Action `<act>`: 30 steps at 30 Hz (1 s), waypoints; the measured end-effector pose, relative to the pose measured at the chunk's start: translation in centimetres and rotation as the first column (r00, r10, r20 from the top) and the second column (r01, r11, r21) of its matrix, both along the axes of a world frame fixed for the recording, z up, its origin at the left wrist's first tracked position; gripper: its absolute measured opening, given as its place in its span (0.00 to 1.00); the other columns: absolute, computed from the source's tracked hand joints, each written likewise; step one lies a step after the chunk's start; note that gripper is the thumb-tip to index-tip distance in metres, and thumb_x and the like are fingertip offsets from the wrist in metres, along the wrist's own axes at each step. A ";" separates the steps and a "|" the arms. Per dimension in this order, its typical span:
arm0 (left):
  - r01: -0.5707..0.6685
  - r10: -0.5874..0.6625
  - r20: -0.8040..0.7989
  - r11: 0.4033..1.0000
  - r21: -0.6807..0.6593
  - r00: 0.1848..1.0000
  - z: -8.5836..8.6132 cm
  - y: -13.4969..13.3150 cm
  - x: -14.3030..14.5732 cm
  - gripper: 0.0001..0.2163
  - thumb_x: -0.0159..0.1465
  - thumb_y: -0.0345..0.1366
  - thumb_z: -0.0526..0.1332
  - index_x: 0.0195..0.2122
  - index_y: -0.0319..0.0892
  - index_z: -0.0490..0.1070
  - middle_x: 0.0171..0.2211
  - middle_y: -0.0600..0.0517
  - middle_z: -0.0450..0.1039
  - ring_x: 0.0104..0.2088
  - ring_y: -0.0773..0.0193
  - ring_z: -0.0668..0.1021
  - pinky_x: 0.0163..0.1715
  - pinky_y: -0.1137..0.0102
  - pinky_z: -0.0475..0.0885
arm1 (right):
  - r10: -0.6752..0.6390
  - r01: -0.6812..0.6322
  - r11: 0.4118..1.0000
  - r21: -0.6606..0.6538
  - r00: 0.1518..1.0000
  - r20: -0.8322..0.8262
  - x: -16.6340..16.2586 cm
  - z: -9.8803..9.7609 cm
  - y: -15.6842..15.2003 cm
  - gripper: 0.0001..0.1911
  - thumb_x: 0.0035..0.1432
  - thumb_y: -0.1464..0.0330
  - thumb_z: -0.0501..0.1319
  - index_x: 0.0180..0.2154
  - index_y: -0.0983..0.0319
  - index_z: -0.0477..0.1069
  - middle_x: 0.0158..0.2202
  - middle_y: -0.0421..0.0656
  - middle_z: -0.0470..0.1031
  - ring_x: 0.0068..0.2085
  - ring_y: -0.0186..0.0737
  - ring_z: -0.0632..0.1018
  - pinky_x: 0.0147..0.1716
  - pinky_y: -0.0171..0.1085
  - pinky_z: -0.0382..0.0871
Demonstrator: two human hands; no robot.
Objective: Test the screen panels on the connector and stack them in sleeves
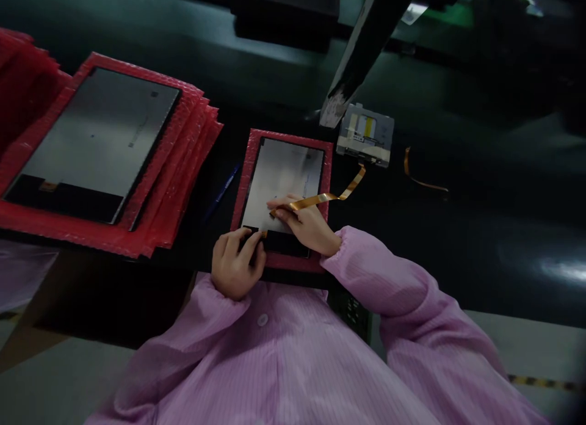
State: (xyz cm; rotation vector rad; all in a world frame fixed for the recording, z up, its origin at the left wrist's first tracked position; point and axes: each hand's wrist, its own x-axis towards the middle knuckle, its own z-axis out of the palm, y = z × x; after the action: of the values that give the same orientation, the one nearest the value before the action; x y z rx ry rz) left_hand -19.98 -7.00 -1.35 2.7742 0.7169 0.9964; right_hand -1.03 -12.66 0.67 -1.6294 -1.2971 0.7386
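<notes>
Right hand (307,222) pinches the ribbon cable (317,200), joined to the grey box (366,135), seemingly not yet to the panel (284,168). Left hand (237,265): grip indeterminable.

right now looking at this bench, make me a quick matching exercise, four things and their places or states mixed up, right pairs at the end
Things
1. left hand
2. right hand
3. blue pen
4. grey box

Places or states
A. at the far end of the gold ribbon
B. pinching the gold ribbon
C. between the red stack and the display panel
D. at the black strip of the display panel

Pairs: 1-D, 2-B, 3-C, 4-A
</notes>
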 end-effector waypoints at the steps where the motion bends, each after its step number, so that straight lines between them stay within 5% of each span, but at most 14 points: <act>1: -0.003 0.003 0.006 1.000 -0.008 1.000 0.0 0.0 0.0 0.09 0.59 0.29 0.63 0.42 0.38 0.76 0.40 0.43 0.75 0.39 0.56 0.75 0.42 0.63 0.72 | -0.003 0.003 1.000 -0.005 1.000 0.007 0.0 0.0 0.0 0.11 0.66 0.74 0.55 0.47 0.61 0.74 0.42 0.44 0.77 0.44 0.38 0.78 0.48 0.39 0.71; 9: -0.042 0.010 -0.182 0.984 -0.174 0.983 -0.2 0.5 0.4 0.30 0.66 0.42 0.58 0.65 0.30 0.57 0.63 0.32 0.61 0.65 0.43 0.65 0.63 0.50 0.61 | -0.016 0.014 0.999 -0.044 0.999 -0.048 -0.1 0.5 0.2 0.13 0.63 0.77 0.58 0.48 0.65 0.72 0.38 0.43 0.79 0.41 0.37 0.79 0.48 0.37 0.70; 16: 0.003 -0.052 -0.237 0.979 -0.204 0.970 0.3 -1.3 -0.7 0.30 0.67 0.44 0.57 0.65 0.29 0.57 0.64 0.31 0.59 0.66 0.44 0.62 0.63 0.52 0.62 | 0.101 -0.103 0.983 -0.149 0.995 -0.024 0.3 2.3 -0.2 0.03 0.61 0.76 0.59 0.37 0.64 0.70 0.40 0.43 0.75 0.38 0.35 0.76 0.42 0.36 0.69; 22: 0.059 -0.108 -0.213 0.972 -0.226 0.971 0.7 -3.4 -0.8 0.32 0.66 0.46 0.59 0.64 0.28 0.58 0.63 0.31 0.61 0.66 0.45 0.63 0.62 0.55 0.64 | 0.222 -0.242 0.925 -0.294 0.970 -0.099 1.9 3.4 -0.5 0.06 0.59 0.75 0.60 0.39 0.63 0.70 0.34 0.41 0.75 0.37 0.37 0.77 0.40 0.37 0.71; 30: 0.212 -0.263 -0.187 0.944 -0.253 0.947 1.2 -1.1 -1.1 0.27 0.64 0.47 0.61 0.61 0.38 0.64 0.58 0.38 0.69 0.57 0.49 0.73 0.56 0.55 0.67 | 0.292 -0.359 0.896 -0.261 0.920 -0.262 2.0 3.3 -2.1 0.02 0.58 0.70 0.62 0.35 0.61 0.69 0.33 0.39 0.75 0.34 0.36 0.77 0.36 0.36 0.73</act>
State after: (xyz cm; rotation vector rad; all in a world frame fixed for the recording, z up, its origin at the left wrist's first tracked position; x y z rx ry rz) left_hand -21.06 -8.12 -0.12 2.7045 0.4664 0.5323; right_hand 1.01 -14.72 3.98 -1.5249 -1.3620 1.3455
